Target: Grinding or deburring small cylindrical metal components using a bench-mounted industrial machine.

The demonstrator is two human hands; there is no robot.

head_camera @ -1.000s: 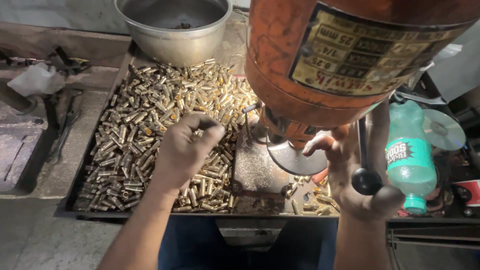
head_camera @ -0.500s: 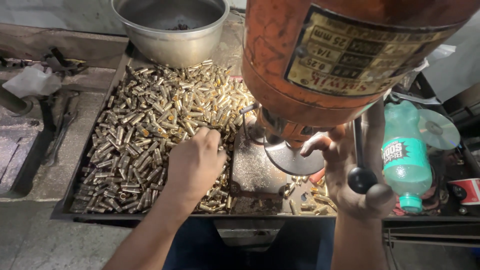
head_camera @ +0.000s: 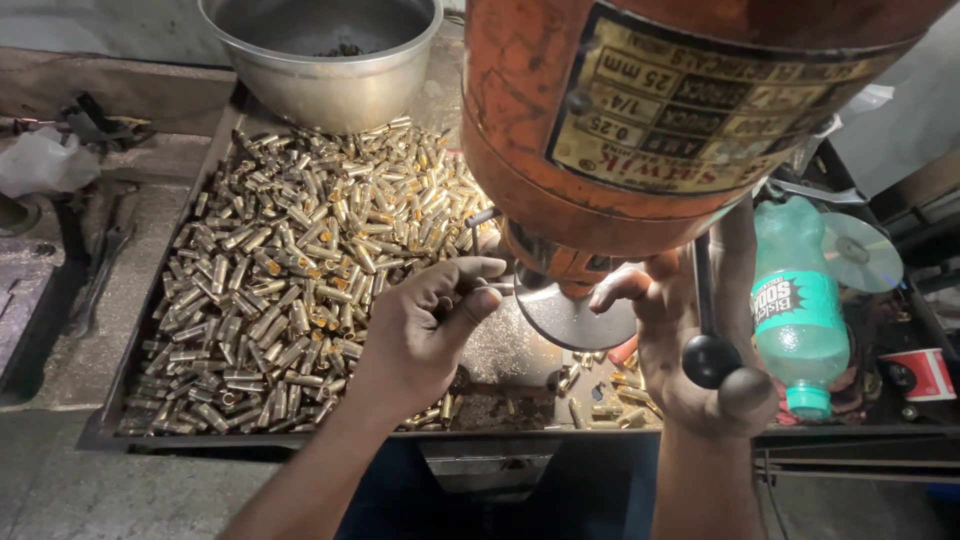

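Note:
A dark metal tray (head_camera: 150,330) holds a heap of several small brass cylinders (head_camera: 290,270). My left hand (head_camera: 425,330) hovers over the tray's right part, fingers pinched on one small metal piece beside the round machine table (head_camera: 575,315). My right hand (head_camera: 700,360) wraps the black-knobbed feed lever (head_camera: 708,350) of an orange drill press head (head_camera: 660,110) that fills the upper right. The spindle tip is hidden behind the machine head.
A steel bowl (head_camera: 325,65) stands at the tray's far edge. A green plastic bottle (head_camera: 800,315), a disc (head_camera: 860,250) and a red-and-white cup (head_camera: 920,372) lie to the right. A white bag (head_camera: 45,160) and dark tools sit at left.
My left hand has lifted from the heap of cylinders and moved right toward the round machine table with a piece pinched in it. My right hand stays on the lever.

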